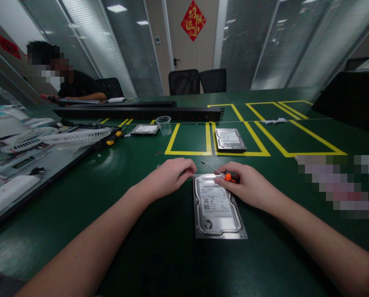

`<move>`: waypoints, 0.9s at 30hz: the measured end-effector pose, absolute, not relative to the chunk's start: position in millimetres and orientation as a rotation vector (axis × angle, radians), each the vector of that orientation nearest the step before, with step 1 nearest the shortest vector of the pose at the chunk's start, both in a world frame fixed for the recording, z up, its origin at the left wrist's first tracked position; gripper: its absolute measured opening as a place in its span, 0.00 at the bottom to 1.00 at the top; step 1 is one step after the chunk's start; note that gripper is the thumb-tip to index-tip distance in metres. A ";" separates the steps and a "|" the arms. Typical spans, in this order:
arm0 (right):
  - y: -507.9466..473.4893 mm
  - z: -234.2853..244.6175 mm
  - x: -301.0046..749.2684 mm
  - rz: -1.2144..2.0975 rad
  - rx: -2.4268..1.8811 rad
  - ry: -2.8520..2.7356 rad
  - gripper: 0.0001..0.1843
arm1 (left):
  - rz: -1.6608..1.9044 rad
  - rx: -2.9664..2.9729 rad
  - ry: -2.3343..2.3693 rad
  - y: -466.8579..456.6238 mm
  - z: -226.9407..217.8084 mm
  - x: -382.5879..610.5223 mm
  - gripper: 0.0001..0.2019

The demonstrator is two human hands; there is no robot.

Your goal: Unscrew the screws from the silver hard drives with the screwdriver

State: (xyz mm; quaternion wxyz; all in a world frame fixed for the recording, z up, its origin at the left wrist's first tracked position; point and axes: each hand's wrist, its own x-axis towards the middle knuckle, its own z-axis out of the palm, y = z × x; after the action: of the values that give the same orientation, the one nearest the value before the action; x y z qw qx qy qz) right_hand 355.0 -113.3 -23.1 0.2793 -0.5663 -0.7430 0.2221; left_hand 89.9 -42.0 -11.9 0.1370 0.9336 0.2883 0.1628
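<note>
A silver hard drive [217, 206] lies label-up on the green table in front of me, its far edge between my hands. My right hand [244, 181] is closed around a small screwdriver [228, 177] with an orange-and-black handle. The thin shaft points up and left, its dark tip above the drive's far edge. At the drive's far left corner is my left hand [173, 175], fingers curled and thumb drawn in towards them. Whatever those fingertips hold, if anything, is hidden or too small to make out.
Beyond are a second hard drive [230, 139], a third [145, 129], a clear plastic cup [163, 125] and long black bars [137, 113]. Yellow tape [189, 153] marks rectangles on the table [135, 255]. White plastic parts [76, 136] crowd the left, beside a yellow-and-black screwdriver [113, 139]. A person [79, 84] sits far left.
</note>
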 end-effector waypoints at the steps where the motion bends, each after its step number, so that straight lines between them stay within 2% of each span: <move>1: -113.3 -23.1 355.0 0.598 -1.518 -1.994 0.12 | 0.468 2.700 0.835 -42.0 -11.9 89.6 0.05; 9: -114.1 -21.9 354.8 0.618 -1.527 -1.996 0.13 | 0.448 2.706 0.796 -41.8 -8.6 89.3 0.07; 13: -114.8 -21.3 356.4 0.535 -1.542 -2.029 0.15 | 0.390 2.500 0.839 -41.5 -5.2 85.4 0.08; 17: -116.4 -20.2 360.4 0.439 -1.569 -1.914 0.21 | 0.289 2.310 0.862 -37.7 -6.4 77.6 0.20; 20: -116.5 -19.6 367.0 0.548 -1.555 -1.741 0.11 | 0.243 2.237 0.854 -34.0 -10.2 74.8 0.32; 22: -116.0 -17.9 372.2 0.628 -1.500 -1.669 0.06 | 0.233 2.224 0.848 -32.4 -13.4 75.6 0.37; 27: -115.6 -2.1 378.4 0.567 -1.358 -1.533 0.16 | 0.287 2.194 0.837 -30.9 -20.3 80.3 0.38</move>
State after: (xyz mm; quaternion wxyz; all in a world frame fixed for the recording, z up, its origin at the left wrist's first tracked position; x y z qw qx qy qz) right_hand 378.4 -115.6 -2.1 0.4868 -0.5582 -0.6302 0.2332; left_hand 80.3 -30.9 -20.3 0.3784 0.8584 0.3275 0.1124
